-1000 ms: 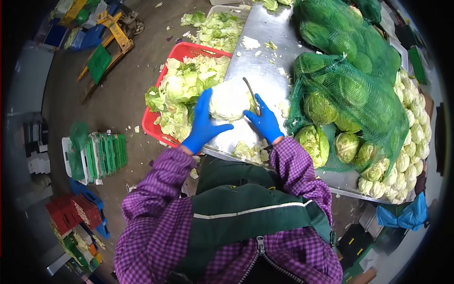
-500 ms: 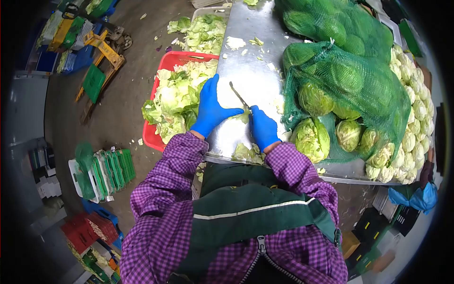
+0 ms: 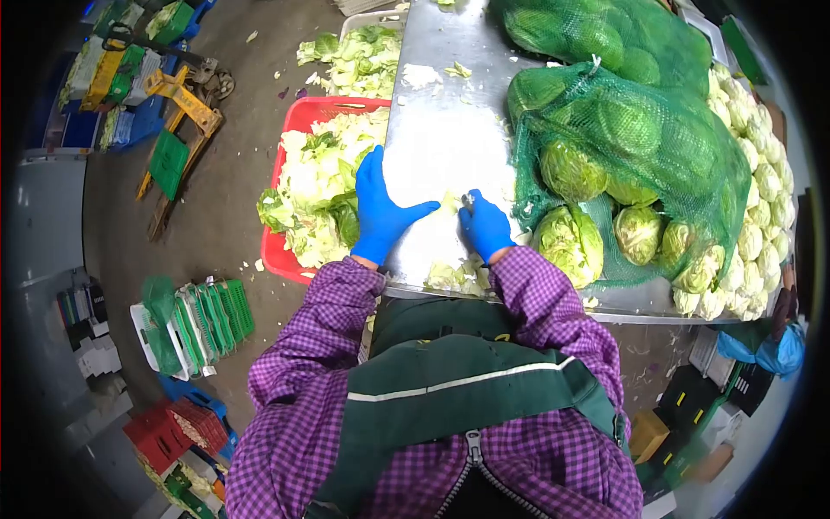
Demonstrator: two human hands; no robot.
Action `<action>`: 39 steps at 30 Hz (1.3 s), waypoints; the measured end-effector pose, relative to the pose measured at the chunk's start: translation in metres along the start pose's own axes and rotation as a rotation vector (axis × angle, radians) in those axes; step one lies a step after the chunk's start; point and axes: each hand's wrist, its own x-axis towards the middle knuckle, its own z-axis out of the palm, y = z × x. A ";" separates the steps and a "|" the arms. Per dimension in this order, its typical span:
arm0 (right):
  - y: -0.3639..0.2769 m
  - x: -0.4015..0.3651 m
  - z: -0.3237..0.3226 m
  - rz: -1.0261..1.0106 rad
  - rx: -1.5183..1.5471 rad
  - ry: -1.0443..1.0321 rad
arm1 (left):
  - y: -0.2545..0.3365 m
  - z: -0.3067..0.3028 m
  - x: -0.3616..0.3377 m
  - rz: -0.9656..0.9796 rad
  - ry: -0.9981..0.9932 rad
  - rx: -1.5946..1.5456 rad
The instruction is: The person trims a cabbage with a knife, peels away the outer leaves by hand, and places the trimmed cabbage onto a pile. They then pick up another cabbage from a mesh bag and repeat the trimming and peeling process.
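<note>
My left hand [image 3: 381,212], in a blue glove, is open with the thumb spread from the fingers. It is over the left edge of the metal table [image 3: 432,130], beside a red crate [image 3: 275,195] of cabbage leaves [image 3: 311,173]. My right hand [image 3: 486,227], also gloved in blue, is closed around a knife [image 3: 468,201]; only a small part of it shows by the fingers, its blade hard to make out. Leaf scraps [image 3: 454,277] lie between the hands near the table's front edge. Right of my right hand sits a loose cabbage [image 3: 566,246].
Green net bags [image 3: 635,130] of cabbages fill the table's right side, with pale trimmed cabbages [image 3: 756,208] stacked beyond. A second leaf-filled crate [image 3: 367,56] stands at the far left. On the floor are a yellow pallet jack [image 3: 184,99] and stacked crates [image 3: 194,324].
The knife's blade, plainly visible before and pointing up and left, is now mostly out of sight. My right hand has turned slightly. The whole view has shifted a little.
</note>
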 end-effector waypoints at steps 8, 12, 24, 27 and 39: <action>-0.019 -0.002 -0.004 -0.093 0.462 -0.171 | -0.017 -0.047 -0.044 -0.119 -0.106 -0.098; -0.011 -0.004 0.017 -0.199 0.428 -0.181 | -0.022 -0.048 -0.043 -0.107 -0.395 -0.386; -0.035 -0.036 -0.002 -0.190 0.523 -0.184 | -0.021 -0.041 -0.056 -0.420 -0.366 -0.614; -0.031 -0.045 0.002 -0.412 0.290 -0.079 | -0.024 -0.040 -0.056 -0.610 -0.232 -0.883; -0.056 -0.029 0.016 -0.393 -0.003 0.050 | -0.027 -0.022 -0.070 -0.563 -0.036 -0.738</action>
